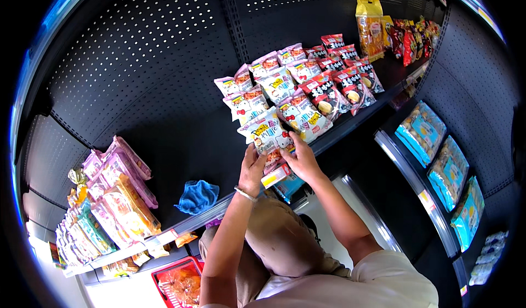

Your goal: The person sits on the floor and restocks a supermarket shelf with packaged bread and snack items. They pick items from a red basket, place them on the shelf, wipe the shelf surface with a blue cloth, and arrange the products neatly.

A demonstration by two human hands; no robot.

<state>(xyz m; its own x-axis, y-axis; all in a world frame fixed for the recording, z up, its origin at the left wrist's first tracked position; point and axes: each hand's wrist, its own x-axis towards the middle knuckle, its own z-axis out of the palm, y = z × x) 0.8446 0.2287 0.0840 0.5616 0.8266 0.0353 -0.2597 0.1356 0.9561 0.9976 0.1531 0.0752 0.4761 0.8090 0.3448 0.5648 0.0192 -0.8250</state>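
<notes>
Both hands are on a white and pink snack bag (265,133) with cartoon print, at the front edge of the black shelf (193,143). My left hand (252,168) grips its lower left side, a pale band on the wrist. At the lower right side, the thumb and fingers of my right hand (302,158) hold the same bag. Matching bags stand behind it, among them a white and pink bag (304,117) just to the right and another bag (248,104) to the back left. Rows of black and red snack bags (324,94) adjoin them on the right.
A crumpled blue cloth (198,197) lies near the shelf's front edge. Packaged bread (127,209) crowds the left end. Farther right stands a tall yellow package (370,28). Blue bags (448,172) sit on a side shelf. Below, a red basket (158,275) holds wrapped goods beside my knees.
</notes>
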